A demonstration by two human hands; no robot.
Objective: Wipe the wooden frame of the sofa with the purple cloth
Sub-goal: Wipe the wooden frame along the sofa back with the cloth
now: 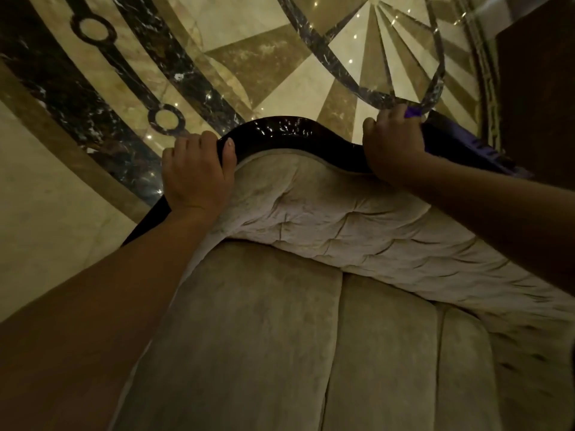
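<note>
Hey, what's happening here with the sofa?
A person is leaning over the back of a pale tufted sofa, cleaning its dark glossy wooden frame. The left hand grips the curved top rail, thumb over the front edge. The right hand presses a purple cloth onto the rail further right. Patterned marble floor lies beyond.

Left hand grips wooden frame; right hand holds purple cloth.
</note>
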